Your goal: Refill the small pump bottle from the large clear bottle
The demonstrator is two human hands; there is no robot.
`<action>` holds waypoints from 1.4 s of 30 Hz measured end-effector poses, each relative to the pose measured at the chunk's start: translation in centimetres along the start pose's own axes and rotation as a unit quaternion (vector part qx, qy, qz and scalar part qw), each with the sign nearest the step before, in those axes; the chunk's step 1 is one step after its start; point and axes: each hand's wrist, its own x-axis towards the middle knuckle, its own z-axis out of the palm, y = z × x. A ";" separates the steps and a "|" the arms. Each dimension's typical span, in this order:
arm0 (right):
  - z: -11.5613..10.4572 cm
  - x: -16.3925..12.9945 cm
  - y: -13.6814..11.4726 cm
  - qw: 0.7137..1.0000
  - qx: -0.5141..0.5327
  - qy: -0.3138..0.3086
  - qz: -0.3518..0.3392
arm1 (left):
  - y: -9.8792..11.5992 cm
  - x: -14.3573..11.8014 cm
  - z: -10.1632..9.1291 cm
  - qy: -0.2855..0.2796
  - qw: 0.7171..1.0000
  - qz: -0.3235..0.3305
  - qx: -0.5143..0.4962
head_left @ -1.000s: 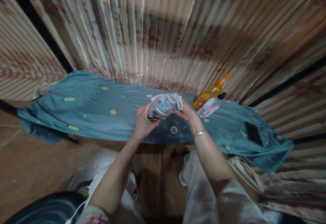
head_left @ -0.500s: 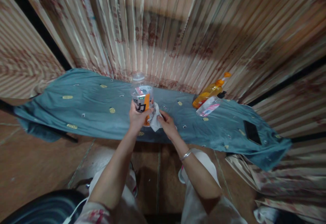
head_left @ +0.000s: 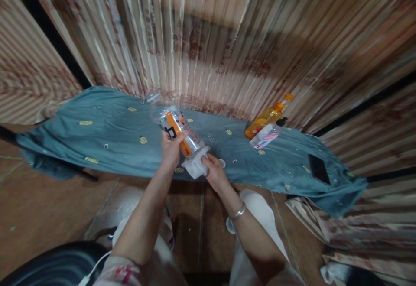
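A clear plastic bottle (head_left: 194,142) with an orange and black label is tilted, its neck pointing to the upper left. My left hand (head_left: 170,149) is wrapped round its labelled side. In my right hand (head_left: 214,171) is a crumpled white tissue (head_left: 196,165), pressed against the bottle's lower end. A small pale round lid (head_left: 222,163) shows just behind my right fingers on the cloth.
On the blue-green cloth (head_left: 120,143) over the bench, a yellow pump bottle (head_left: 264,119) and a clear bottle with a pink and white label (head_left: 265,136) are to the right. A black phone (head_left: 319,169) lies farther right. A striped curtain (head_left: 201,39) hangs behind.
The bottle has gone from upright to tilted, its neck swinging left. My right hand has moved the tissue from the bottle's side down to its bottom end. The lid has come into view.
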 end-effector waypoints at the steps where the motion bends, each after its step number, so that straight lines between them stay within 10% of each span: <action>1: -0.1 -0.3 -0.1 1.000 -0.009 0.021 -0.001 | 0.0 0.0 0.0 0.001 1.000 0.002 0.003; 5: -0.8 -0.3 -1.9 0.983 -0.124 0.106 -0.080 | 0.2 -0.6 -0.1 -0.012 1.000 -0.008 0.022; 9: -0.9 1.7 -4.7 0.971 -0.197 0.027 -0.135 | 0.1 -1.5 0.4 -0.064 0.997 -0.045 0.024; 19: -1.8 6.1 -5.3 0.994 -0.075 -0.051 0.055 | 0.3 -1.9 0.4 -0.124 0.987 -0.097 -0.037; 36: -0.4 3.6 -8.1 0.902 -0.328 -0.011 -0.282 | 0.1 -2.6 0.8 -0.149 0.978 -0.131 -0.057; 42: -0.7 7.4 -10.4 0.944 -0.223 -0.035 -0.242 | 0.3 -3.9 1.3 -0.173 0.967 -0.169 -0.078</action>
